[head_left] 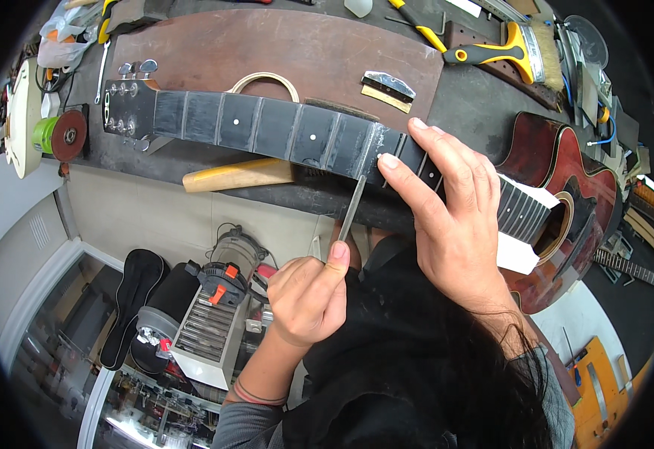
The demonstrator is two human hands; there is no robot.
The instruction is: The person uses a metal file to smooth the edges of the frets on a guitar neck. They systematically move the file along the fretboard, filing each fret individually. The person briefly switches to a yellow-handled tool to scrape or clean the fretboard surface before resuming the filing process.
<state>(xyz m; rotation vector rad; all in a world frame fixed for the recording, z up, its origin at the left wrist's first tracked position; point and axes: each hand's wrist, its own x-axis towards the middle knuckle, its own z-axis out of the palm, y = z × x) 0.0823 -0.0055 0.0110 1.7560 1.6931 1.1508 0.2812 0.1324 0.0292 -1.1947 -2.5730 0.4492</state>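
Guitar neck (pixel 271 126) lies lengthwise on the dark workbench (pixel 136 161), its headstock (pixel 130 108) at the left end and its far end running past the person's right hand to a red guitar body (pixel 593 196). Left hand (pixel 308 295), below the neck's near edge, is closed around a thin metal file (pixel 352 209), thumb laid along it; the file's tip meets the neck near that edge, just beside a streak of pale powder across the dark surface. Right hand (pixel 454 202) is loosely open over the neck, thumb and fingers spread apart, with at least two fingertips resting on it to the right of the file; nothing is gripped in this hand. White paper (pixel 518 253) sits along the neck where it reaches the body. Beyond the neck's far side are a brown board (pixel 192 60), a pale ring (pixel 265 77) partly hidden by the neck, and a small black-and-tan piece (pixel 388 91). A yellow-handled brush (pixel 503 52) lies farther to the upper right of the neck, and a light wooden piece (pixel 237 176) shows just below the neck's near edge.
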